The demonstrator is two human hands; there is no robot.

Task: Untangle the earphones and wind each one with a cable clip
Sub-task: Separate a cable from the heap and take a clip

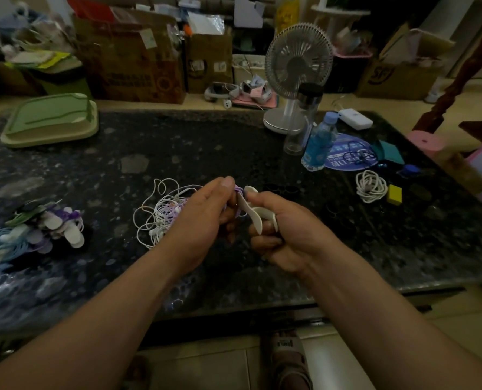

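I am pinching a small coil of thin purple earphone cord (239, 191) in my left hand (203, 218), just above the counter (178, 142). My right hand (279, 232) is curling round a flat, smooth white clip (255, 213). The cord seems to be trailing into the loose white-and-purple tangle (161, 218) lying on the speckled stone. Tugging is risking tightening that knot, or springy loops slipping free before the clip closes.

Forearms reach forward, left hand (203, 218) and right hand (286, 235) close together, fingers curled in a grip.
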